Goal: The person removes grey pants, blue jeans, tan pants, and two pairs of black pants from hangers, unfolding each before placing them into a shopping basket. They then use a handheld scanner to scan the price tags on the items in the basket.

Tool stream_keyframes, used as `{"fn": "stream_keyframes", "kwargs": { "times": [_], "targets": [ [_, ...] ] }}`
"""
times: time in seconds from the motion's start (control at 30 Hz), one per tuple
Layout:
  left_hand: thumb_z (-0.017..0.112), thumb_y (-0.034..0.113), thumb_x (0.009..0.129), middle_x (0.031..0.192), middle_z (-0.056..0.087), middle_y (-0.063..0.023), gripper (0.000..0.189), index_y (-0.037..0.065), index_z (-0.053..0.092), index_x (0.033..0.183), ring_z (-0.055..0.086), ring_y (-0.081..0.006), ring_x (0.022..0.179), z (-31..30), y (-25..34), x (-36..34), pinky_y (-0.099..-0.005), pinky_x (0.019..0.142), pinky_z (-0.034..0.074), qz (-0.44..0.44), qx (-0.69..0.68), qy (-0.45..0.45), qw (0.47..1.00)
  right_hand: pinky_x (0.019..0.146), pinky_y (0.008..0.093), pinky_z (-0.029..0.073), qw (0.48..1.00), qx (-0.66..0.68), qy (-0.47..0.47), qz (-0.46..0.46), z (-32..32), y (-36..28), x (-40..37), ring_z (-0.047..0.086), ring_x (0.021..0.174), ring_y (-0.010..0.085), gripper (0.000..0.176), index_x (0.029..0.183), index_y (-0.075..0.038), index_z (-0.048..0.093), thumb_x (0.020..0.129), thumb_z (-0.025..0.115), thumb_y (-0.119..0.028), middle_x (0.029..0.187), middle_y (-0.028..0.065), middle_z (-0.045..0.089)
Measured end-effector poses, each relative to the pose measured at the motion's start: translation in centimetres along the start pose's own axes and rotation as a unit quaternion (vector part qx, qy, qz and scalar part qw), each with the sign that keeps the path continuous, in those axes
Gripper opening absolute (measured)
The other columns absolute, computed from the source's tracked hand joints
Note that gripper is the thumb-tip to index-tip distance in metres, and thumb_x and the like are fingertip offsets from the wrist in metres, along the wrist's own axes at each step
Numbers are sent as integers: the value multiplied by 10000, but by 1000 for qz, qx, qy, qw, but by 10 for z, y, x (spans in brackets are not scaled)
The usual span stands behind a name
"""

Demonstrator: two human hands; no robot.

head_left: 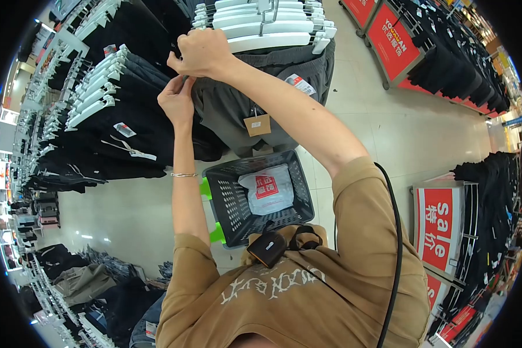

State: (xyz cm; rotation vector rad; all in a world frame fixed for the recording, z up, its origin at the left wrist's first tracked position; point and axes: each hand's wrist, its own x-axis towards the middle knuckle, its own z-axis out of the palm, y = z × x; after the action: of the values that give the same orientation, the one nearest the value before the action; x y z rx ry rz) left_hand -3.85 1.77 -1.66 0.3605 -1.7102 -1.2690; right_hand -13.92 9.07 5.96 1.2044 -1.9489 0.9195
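Note:
Grey trousers [229,110] hang from white hangers [267,29] at the top centre, with a brown tag [257,124] and a white-and-red label [300,84] on them. At the upper left corner of the trousers, my right hand [203,53] has its fingers curled in, next to the end of the front hanger. Just below it, my left hand [177,101] pinches the edge of the grey cloth between thumb and fingers. What lies inside the right hand's fingers is hidden.
A dark basket [217,200] holding a white bag [267,188] stands on the floor below. Black clothes [110,148] hang on racks at the left. Red sign boards [391,43] and a sale sign [438,229] front racks at the right.

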Motion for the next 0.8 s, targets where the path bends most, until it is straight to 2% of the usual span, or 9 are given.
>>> {"fn": "stream_keyframes", "kwargs": {
  "times": [0.33, 0.4, 0.43, 0.47, 0.57, 0.6, 0.67, 0.73, 0.8],
  "targets": [
    [663, 87, 852, 939, 670, -78, 280, -103, 618, 1053, 588, -77, 857, -17, 0, 16, -200, 789, 434, -51, -49, -143, 987, 483, 384, 476, 1000, 22, 15, -3, 0, 3, -6, 626, 513, 285, 288, 585, -57, 647, 661, 600, -330, 550, 134, 603],
    [657, 78, 855, 952, 669, -82, 272, -96, 618, 1061, 592, -80, 869, -15, 3, 17, -204, 791, 437, -59, -29, -143, 988, 450, 371, 468, 1000, 2, 10, -9, -4, 3, -7, 620, 502, 269, 336, 651, -50, 656, 683, 628, -384, 592, 108, 612],
    [653, 74, 854, 944, 669, -80, 267, -91, 619, 1061, 599, -84, 858, -14, 5, 17, -211, 793, 444, -63, -19, -146, 987, 564, 379, 483, 999, 0, -46, 21, -8, 1, -10, 634, 635, 271, 320, 729, -41, 651, 682, 637, -357, 695, 119, 622],
    [653, 74, 854, 944, 669, -80, 267, -91, 619, 1061, 599, -84, 858, -13, 4, 19, -211, 793, 444, -61, -17, -151, 986, 564, 379, 483, 999, -1, -42, 25, -12, 0, -13, 634, 635, 271, 320, 729, -41, 651, 682, 637, -357, 695, 119, 622],
    [658, 66, 843, 925, 668, -71, 282, -92, 611, 1072, 605, -93, 854, -12, 2, 21, -224, 801, 455, -40, 64, -163, 984, 796, 394, 407, 992, 64, 111, -4, -33, -7, -33, 551, 883, 271, 276, 831, -24, 597, 684, 653, -250, 878, 128, 576],
    [680, 66, 823, 936, 664, -80, 316, -92, 601, 1085, 605, -101, 861, -7, 9, 18, -229, 800, 461, -37, 36, -170, 984, 796, 394, 407, 992, 63, 112, 0, -44, -9, -48, 551, 883, 271, 276, 831, -24, 597, 684, 653, -250, 878, 128, 576],
    [701, 66, 803, 947, 660, -88, 352, -92, 591, 1098, 605, -110, 868, -4, 12, 18, -234, 799, 466, -36, 9, -179, 983, 761, 378, 445, 970, 171, 166, 50, -64, -4, -85, 579, 842, 282, 216, 834, -17, 602, 691, 639, -176, 846, 116, 600],
    [746, 59, 755, 997, 648, -126, 451, -95, 560, 1136, 605, -140, 906, -1, 10, 19, -243, 801, 473, -17, 79, -177, 981, 733, 354, 479, 957, 174, 179, 149, -82, 23, -129, 608, 796, 262, 175, 861, -18, 608, 708, 616, -103, 820, 110, 623],
    [770, 59, 724, 1035, 634, -159, 512, -100, 540, 1153, 606, -173, 937, 3, 21, 16, -259, 822, 475, -38, 78, -183, 979, 703, 298, 494, 926, 145, 167, 305, -113, 59, -164, 625, 746, 177, 153, 897, -22, 612, 747, 588, -31, 832, 105, 645]
  ]
}}
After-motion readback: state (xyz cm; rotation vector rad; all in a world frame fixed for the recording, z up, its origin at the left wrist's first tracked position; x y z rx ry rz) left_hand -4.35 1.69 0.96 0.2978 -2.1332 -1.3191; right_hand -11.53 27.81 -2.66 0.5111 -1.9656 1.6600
